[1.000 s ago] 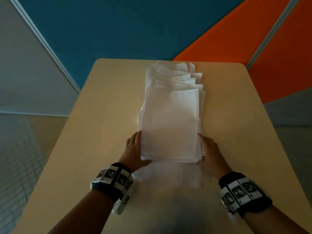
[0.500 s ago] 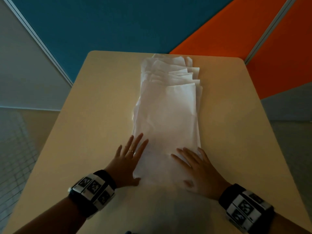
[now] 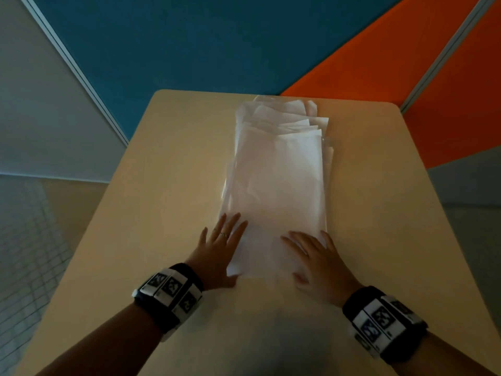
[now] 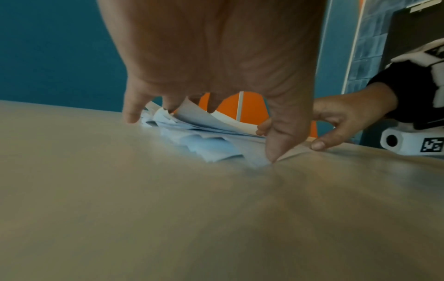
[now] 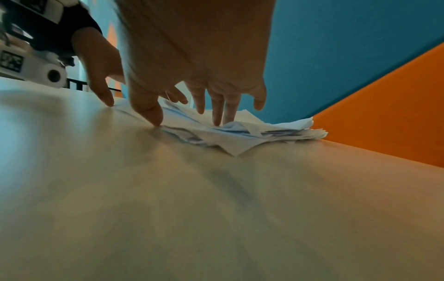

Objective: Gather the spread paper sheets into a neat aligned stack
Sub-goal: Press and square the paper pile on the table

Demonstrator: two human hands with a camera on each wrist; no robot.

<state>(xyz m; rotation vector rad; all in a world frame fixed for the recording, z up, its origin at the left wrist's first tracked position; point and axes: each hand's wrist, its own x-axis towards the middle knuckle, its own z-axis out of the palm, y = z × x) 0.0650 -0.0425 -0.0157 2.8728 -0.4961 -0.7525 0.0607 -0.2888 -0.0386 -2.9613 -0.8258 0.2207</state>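
Wrist views: ragged, lifted edges of paper sheets [image 5: 252,129]; flat-looking from head view.
Left hand [image 3: 217,251]: fingers spread, flat at near left corner.
Right hand [image 3: 317,259]: fingers spread, pressed on near right corner.

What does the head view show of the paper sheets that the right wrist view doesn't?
Only the head view shows the whole run of paper sheets on the table: far edges fanned and staggered, the top sheet lying lengthwise. Only the right wrist view shows the near side edge-on: layers uneven, corners jutting out. Both show the left hand and the right hand with straight, spread fingers pressing on the near end of the sheets.
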